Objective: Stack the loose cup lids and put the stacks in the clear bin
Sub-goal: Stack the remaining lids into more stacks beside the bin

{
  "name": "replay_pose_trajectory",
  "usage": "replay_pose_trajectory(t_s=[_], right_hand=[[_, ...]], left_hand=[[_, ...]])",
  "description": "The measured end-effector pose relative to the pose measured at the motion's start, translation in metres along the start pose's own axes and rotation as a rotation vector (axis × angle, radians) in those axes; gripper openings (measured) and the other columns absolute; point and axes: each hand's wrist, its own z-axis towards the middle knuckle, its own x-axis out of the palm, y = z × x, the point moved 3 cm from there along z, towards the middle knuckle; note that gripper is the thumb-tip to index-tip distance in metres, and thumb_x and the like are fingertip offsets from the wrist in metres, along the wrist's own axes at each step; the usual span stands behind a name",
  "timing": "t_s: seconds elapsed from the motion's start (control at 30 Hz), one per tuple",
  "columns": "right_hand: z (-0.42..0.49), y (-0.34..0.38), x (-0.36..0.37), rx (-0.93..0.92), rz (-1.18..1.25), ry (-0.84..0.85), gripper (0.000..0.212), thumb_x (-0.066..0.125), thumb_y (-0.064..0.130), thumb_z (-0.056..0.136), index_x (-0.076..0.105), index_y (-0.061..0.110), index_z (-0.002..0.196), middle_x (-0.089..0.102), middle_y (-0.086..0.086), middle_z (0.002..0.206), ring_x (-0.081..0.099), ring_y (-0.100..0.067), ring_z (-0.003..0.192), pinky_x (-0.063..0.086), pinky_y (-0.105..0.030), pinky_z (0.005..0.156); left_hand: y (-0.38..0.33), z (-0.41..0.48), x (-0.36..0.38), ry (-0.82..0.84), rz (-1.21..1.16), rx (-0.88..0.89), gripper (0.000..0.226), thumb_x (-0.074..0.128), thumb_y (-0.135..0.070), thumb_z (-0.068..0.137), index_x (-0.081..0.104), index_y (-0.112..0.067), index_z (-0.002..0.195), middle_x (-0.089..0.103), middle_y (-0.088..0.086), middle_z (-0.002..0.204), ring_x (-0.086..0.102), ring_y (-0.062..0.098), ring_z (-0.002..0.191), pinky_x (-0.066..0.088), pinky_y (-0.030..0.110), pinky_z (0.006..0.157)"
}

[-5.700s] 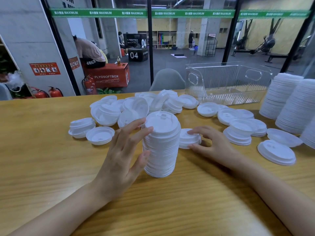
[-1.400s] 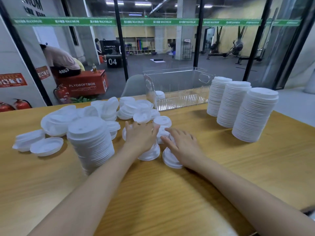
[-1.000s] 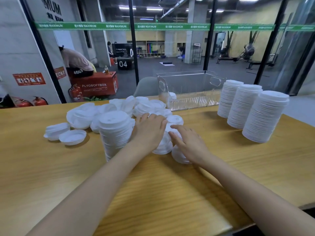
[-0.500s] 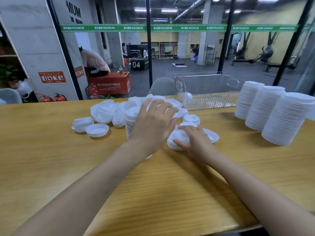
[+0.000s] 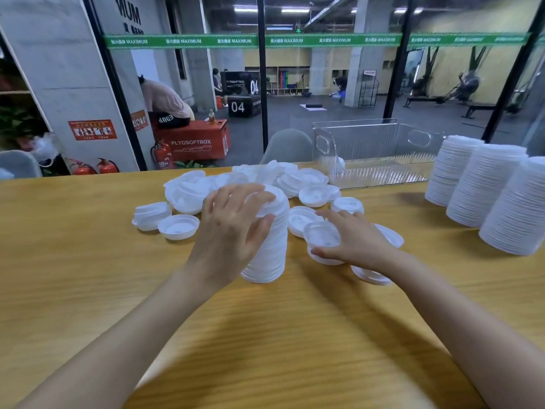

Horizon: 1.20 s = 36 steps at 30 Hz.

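A tall stack of white cup lids (image 5: 269, 249) stands on the wooden table (image 5: 88, 290) in the middle. My left hand (image 5: 233, 228) lies over its top and left side, fingers spread across the top lid. My right hand (image 5: 351, 236) grips a short stack of lids (image 5: 323, 242) just right of it, thumb under, fingers over. Loose white lids (image 5: 188, 193) lie heaped behind both hands. The clear bin (image 5: 380, 152) stands at the back right, nearly empty.
Three tall lid stacks (image 5: 486, 190) stand at the right edge of the table. Single lids (image 5: 178, 227) lie left of the tall stack, and one (image 5: 371, 276) lies under my right wrist. A glass wall runs behind the table, with a grey chair (image 5: 287, 146) beyond.
My left hand has come back onto the top of the tall stack. My right hand has drawn a short stack of lids toward me, beside the tall stack.
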Motion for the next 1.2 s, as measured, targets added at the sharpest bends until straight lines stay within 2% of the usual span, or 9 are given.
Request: replay_pose_trajectory(t_s=[0.27,0.37,0.43,0.6,0.73,0.8,0.9,1.03,1.2], right_hand=[[0.005,0.003,-0.015,-0.016,0.118,-0.003,0.083,0.071,0.042,0.079,0.027,0.045,0.148,0.043,-0.006,0.134,0.036,-0.032,0.129,0.038,-0.046,0.103],[0.008,0.014,-0.032,-0.067,0.356,-0.115,0.077,0.076,0.035,0.078,0.036,0.042,0.144,0.039,-0.003,0.131,0.043,-0.025,0.123,0.045,-0.034,0.098],[0.009,0.027,-0.044,-0.096,0.534,-0.212,0.071,0.079,0.031,0.079,0.04,0.035,0.138,0.042,0.0,0.128,0.05,-0.019,0.113,0.049,-0.02,0.082],[0.008,0.062,-0.056,-0.133,0.978,-0.398,0.058,0.081,0.03,0.079,0.041,0.028,0.122,0.058,0.002,0.122,0.062,-0.012,0.111,0.051,-0.026,0.08],[0.0,0.08,-0.039,-0.188,1.265,-0.275,0.053,0.077,0.033,0.074,0.044,0.025,0.116,0.062,-0.001,0.122,0.065,-0.006,0.107,0.052,-0.021,0.087],[-0.003,0.084,-0.028,-0.188,1.26,-0.191,0.056,0.077,0.033,0.074,0.046,0.022,0.12,0.063,0.002,0.124,0.064,-0.005,0.111,0.052,-0.023,0.091],[-0.004,0.081,-0.018,-0.174,1.132,-0.163,0.07,0.077,0.051,0.067,0.049,0.026,0.125,0.061,0.01,0.129,0.057,-0.009,0.123,0.045,-0.039,0.108],[-0.005,0.078,-0.015,-0.189,1.056,-0.152,0.071,0.073,0.057,0.064,0.049,0.036,0.128,0.058,0.017,0.13,0.05,0.0,0.125,0.041,-0.042,0.11],[-0.006,0.081,-0.011,-0.232,1.005,-0.128,0.063,0.073,0.056,0.067,0.053,0.041,0.125,0.06,0.015,0.129,0.051,-0.003,0.126,0.041,-0.046,0.11]], left_hand=[[0.007,-0.013,0.0,0.007,-0.095,0.035,0.037,0.045,-0.028,0.099,0.047,-0.017,0.134,0.047,0.008,0.144,0.042,0.03,0.134,0.03,0.047,0.11],[0.014,-0.019,-0.004,-0.014,-0.147,-0.056,0.038,0.042,-0.032,0.099,0.044,-0.021,0.135,0.048,0.006,0.142,0.044,0.027,0.13,0.032,0.042,0.108],[0.018,-0.021,-0.006,-0.039,-0.189,-0.109,0.037,0.042,-0.032,0.099,0.044,-0.022,0.134,0.05,0.001,0.138,0.045,0.021,0.127,0.033,0.038,0.107],[0.027,-0.023,-0.008,-0.067,-0.378,-0.274,0.035,0.041,-0.037,0.099,0.053,-0.021,0.128,0.052,-0.02,0.121,0.047,0.006,0.116,0.044,0.047,0.094],[0.029,-0.022,-0.01,-0.084,-0.401,-0.276,0.031,0.041,-0.034,0.099,0.059,-0.022,0.121,0.06,-0.014,0.117,0.052,0.01,0.115,0.042,0.046,0.096],[0.03,-0.021,-0.011,-0.086,-0.405,-0.286,0.029,0.042,-0.035,0.099,0.058,-0.023,0.121,0.059,-0.017,0.115,0.052,0.009,0.115,0.042,0.044,0.097],[0.031,-0.022,-0.009,-0.081,-0.416,-0.315,0.03,0.043,-0.037,0.098,0.056,-0.025,0.122,0.055,-0.024,0.119,0.049,-0.001,0.116,0.042,0.036,0.098],[0.028,-0.024,-0.007,-0.071,-0.436,-0.332,0.029,0.045,-0.039,0.097,0.055,-0.027,0.122,0.054,-0.025,0.119,0.048,-0.002,0.115,0.04,0.033,0.099],[0.028,-0.024,-0.008,-0.07,-0.47,-0.359,0.029,0.046,-0.039,0.096,0.053,-0.029,0.122,0.056,-0.023,0.12,0.051,0.003,0.117,0.04,0.034,0.1]])
